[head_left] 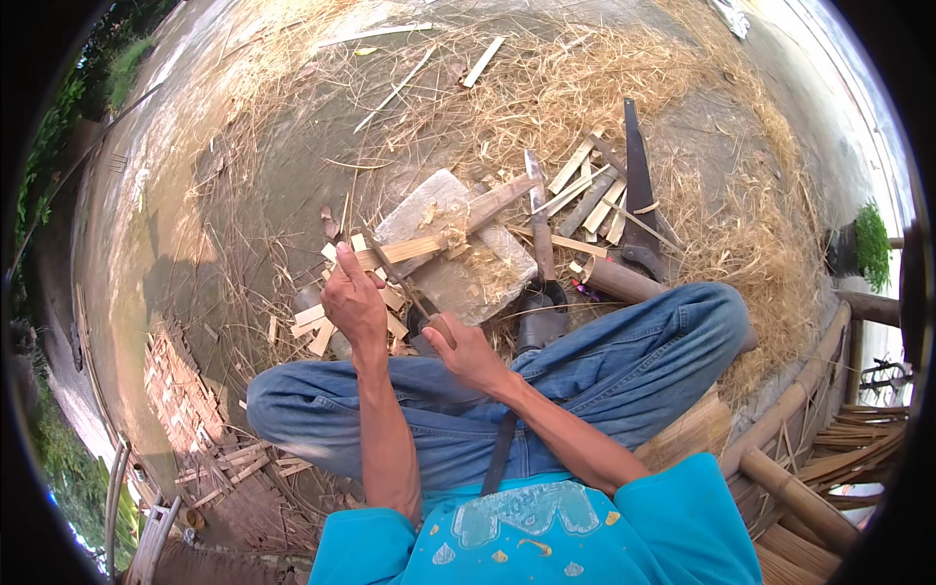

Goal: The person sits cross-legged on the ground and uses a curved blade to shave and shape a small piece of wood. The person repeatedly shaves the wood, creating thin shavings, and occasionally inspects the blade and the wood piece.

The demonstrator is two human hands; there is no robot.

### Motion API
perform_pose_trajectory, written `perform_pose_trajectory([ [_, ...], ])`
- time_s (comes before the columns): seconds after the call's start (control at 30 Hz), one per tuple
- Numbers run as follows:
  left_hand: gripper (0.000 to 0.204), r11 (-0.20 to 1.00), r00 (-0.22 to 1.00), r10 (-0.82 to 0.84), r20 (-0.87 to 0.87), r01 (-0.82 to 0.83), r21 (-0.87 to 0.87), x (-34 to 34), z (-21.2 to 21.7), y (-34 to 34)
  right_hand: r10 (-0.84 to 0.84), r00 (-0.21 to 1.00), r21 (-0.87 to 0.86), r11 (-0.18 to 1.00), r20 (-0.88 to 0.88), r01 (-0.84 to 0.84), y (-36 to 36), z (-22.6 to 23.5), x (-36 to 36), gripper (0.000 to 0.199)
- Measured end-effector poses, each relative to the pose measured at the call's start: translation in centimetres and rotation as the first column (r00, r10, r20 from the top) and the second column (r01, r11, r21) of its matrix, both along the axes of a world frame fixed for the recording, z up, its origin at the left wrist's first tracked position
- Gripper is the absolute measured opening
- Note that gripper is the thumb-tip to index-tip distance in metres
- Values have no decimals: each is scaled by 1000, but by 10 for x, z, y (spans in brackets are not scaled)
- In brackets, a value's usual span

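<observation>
My left hand is closed around the near end of a split bamboo strip, its thumb pointing up. The strip's far end lies over a pale stone block strewn with shavings. My right hand grips the handle of a knife, whose long blade slants up and left across the strip close to my left fingers. A darker stick lies across the block. Short bamboo pieces are heaped beside my left hand. Just right of the block rests a second knife.
A handsaw lies beside split bamboo pieces and a bamboo tube. Curly shavings cover the ground ahead. My crossed legs lie under my forearms. Woven matting is at left, a bamboo rail at right.
</observation>
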State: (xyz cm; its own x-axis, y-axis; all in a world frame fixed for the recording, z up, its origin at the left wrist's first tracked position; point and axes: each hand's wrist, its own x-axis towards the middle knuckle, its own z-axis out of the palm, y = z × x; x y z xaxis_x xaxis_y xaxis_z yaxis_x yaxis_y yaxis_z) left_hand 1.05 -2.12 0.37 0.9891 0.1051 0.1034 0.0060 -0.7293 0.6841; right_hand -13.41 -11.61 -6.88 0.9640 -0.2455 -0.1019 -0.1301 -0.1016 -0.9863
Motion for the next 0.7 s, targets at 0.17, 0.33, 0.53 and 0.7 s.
perform_pose_trajectory([
  [0.17,78,995,994,79,-73,-83,-48,4,-6,13,79,976,59,996,-203,-68,1,29,2,35],
  [0.33,79,999,999,31,-25,-31,15,6,0,4,-9,957,35,999,-290,20,-16,-2,2,33],
  [0.53,78,994,998,54,-18,-52,91,4,-9,4,66,975,24,998,-212,-62,-3,23,-7,43],
  [0.7,74,998,997,52,-52,-53,-31,4,-1,3,20,962,4,1000,-274,-19,-7,12,-2,46],
])
